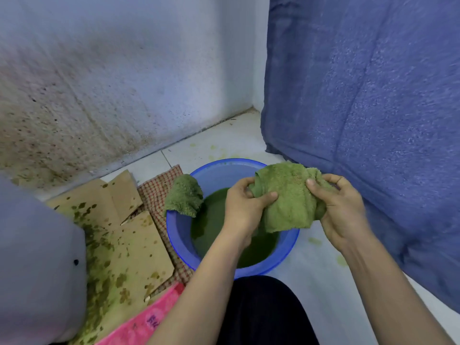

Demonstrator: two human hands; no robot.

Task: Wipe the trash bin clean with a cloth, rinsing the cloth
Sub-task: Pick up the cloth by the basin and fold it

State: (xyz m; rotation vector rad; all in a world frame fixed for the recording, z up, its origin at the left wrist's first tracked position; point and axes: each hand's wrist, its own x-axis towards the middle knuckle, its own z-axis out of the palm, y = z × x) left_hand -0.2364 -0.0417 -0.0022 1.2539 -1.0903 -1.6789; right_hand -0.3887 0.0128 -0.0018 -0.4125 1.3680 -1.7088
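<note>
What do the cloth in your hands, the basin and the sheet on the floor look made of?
Cloth: looped terry towelling, fuzzy, stained green, seemingly wet.
Basin: translucent blue plastic, smooth glossy rim.
Floor sheet: brown cardboard, matte, folded flaps, green-spattered.

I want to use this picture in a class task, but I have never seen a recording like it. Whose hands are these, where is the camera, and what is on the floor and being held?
There is no machine here. A person wears one wide-angle camera on the head, looking forward and down, so you see their own two bare arms from above. The left hand and the right hand together grip a green cloth over a blue basin that stands on the tiled floor. The basin holds murky green water, and a second green cloth hangs over its rim. To the left lie stained cardboard, a checked cloth and something pink. The grey shape at far left may be the trash bin, but too little shows to be sure. A blue quilted fabric hangs on the right.
</note>
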